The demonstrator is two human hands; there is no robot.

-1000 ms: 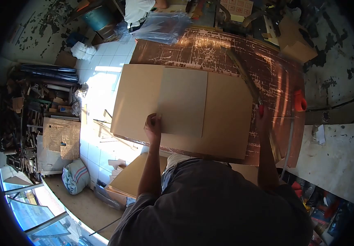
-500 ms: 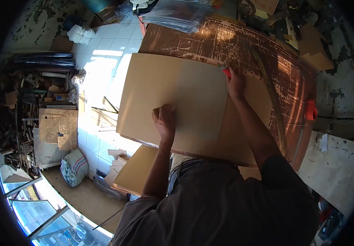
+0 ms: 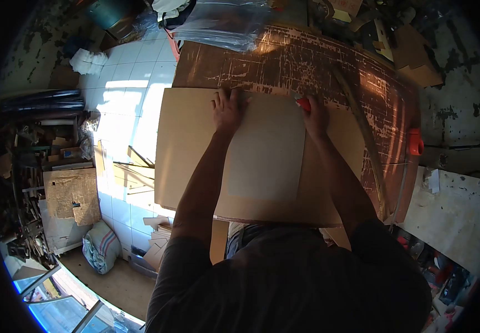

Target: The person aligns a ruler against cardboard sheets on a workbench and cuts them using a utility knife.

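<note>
A large brown cardboard sheet (image 3: pixel 187 155) lies flat on the worn table, with a smaller grey rectangular board (image 3: pixel 265 155) on top of it. My left hand (image 3: pixel 228 112) rests with spread fingers near the far edge, about where the grey board's left side meets the brown cardboard. In my right hand (image 3: pixel 316 117) is a red-handled cutter knife (image 3: pixel 303 103), its tip close to the grey board's far right corner. The fingers wrap round the handle, and the blade is too small to make out clearly.
The scratched brown tabletop (image 3: pixel 212 64) stretches beyond the cardboard. A long curved strip (image 3: pixel 359 119) lies on the right. Clear plastic sheets (image 3: pixel 223 25) sit at the far edge, and a red ring-shaped object (image 3: pixel 416 142) stands at the right edge. Cardboard pieces (image 3: pixel 156 244) are stacked below left.
My left hand has moved from the middle of the board up to its far edge and spread its fingers. My right hand still holds the knife near the far right corner. The view has shifted slightly.
</note>
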